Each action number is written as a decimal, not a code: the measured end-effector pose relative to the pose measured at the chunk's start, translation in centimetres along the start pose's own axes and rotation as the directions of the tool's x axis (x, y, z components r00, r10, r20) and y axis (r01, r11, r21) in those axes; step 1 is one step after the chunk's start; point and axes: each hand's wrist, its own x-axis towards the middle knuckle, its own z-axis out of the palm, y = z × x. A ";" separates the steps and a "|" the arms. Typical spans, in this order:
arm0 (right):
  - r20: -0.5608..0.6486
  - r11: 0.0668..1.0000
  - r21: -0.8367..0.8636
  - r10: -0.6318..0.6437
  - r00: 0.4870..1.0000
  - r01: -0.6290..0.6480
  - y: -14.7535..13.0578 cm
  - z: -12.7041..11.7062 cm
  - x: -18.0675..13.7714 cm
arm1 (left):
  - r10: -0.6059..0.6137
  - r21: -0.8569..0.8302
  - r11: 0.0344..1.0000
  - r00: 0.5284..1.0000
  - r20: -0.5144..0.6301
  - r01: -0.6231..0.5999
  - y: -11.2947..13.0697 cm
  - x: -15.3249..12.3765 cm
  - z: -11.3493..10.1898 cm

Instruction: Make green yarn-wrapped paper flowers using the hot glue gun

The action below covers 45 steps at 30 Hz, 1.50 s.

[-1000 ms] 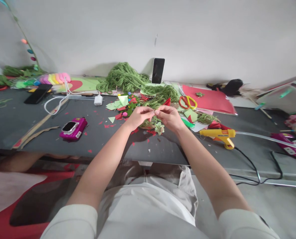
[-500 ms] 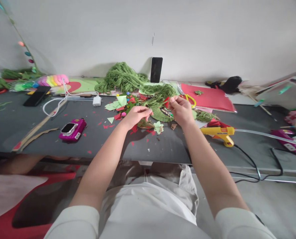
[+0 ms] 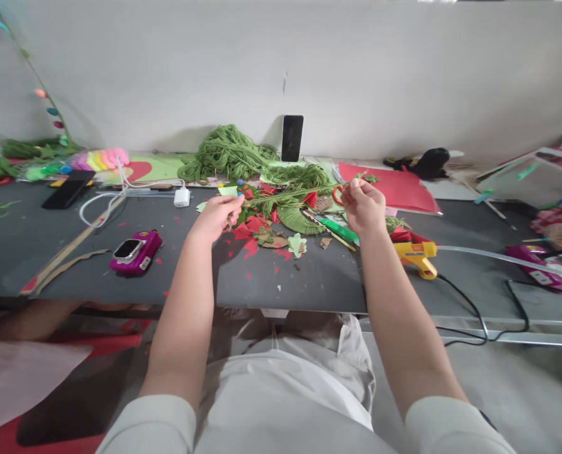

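Note:
My left hand (image 3: 217, 216) and my right hand (image 3: 364, 205) are raised over the dark table (image 3: 309, 277), each pinching one end of a length of green yarn (image 3: 290, 195) pulled taut between them. Below the strand lie a yarn-wrapped green piece (image 3: 299, 220), red and green paper scraps (image 3: 252, 228) and a small pale green paper flower (image 3: 298, 244). Behind them sits a big heap of green yarn (image 3: 228, 151). Orange-handled scissors (image 3: 338, 192) lie just left of my right hand.
A yellow glue gun (image 3: 415, 255) with a black cord lies right of my right arm. A pink camera (image 3: 132, 251) sits at the left, with a white charger (image 3: 181, 197) and a black phone (image 3: 67, 188) beyond. Another phone (image 3: 292, 137) leans on the wall; red paper (image 3: 394, 183) lies right.
My hands started together over the scraps, then drew apart, left going left and right going up and right, stretching the green yarn strand between them.

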 end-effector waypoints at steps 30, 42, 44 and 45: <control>0.461 0.984 -0.139 -0.035 0.887 0.111 -3.4 7.5 -4.0 | 0.227 -0.014 0.971 0.907 0.354 -0.237 -1.5 -0.3 10.4; 0.117 0.998 -0.057 -0.023 0.993 0.029 0.6 1.4 0.2 | -0.206 0.175 0.973 0.907 0.369 0.150 0.4 -1.6 3.0; 0.127 0.997 -0.066 -0.020 0.992 0.029 0.6 1.2 0.2 | -0.214 0.230 0.963 0.922 0.324 0.142 0.5 -1.5 1.4; 0.131 0.997 -0.070 -0.020 0.991 0.029 0.7 1.1 0.2 | -0.216 0.241 0.959 0.930 0.296 0.146 0.5 -1.4 0.7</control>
